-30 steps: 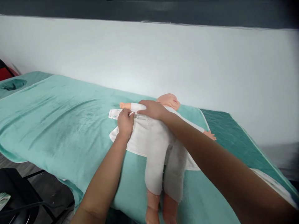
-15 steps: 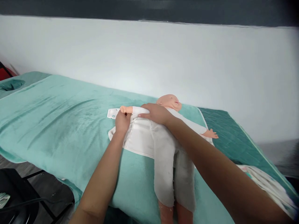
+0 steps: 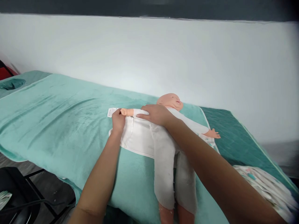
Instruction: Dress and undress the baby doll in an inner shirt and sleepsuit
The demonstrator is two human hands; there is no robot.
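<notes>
The left hand (image 3: 118, 120) has edged toward nine o'clock, fingers curled at the baby doll (image 3: 163, 165)'s fist (image 3: 127, 112), hold unclear, leaving its forearm exposed while the right hand (image 3: 155, 113)'s thumb and fingers clasp that white sleeve (image 3: 137, 112), the doll lying on the green blanket (image 3: 70, 109), head toward one o'clock.

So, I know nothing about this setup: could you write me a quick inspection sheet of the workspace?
Surface: green cover, creased in places.
Job's things: doll on its back, arms spread, over a white cloth.
Clutter: crumpled patterned cloth at the right, partly hidden by the forearm.
Hands: left hand, fingers curled at the doll's hand; right hand over its sleeve; grips partly hidden.
Cables: dark cord, lower left.
Surroundings: pale wall behind, black chair at lower left.
</notes>
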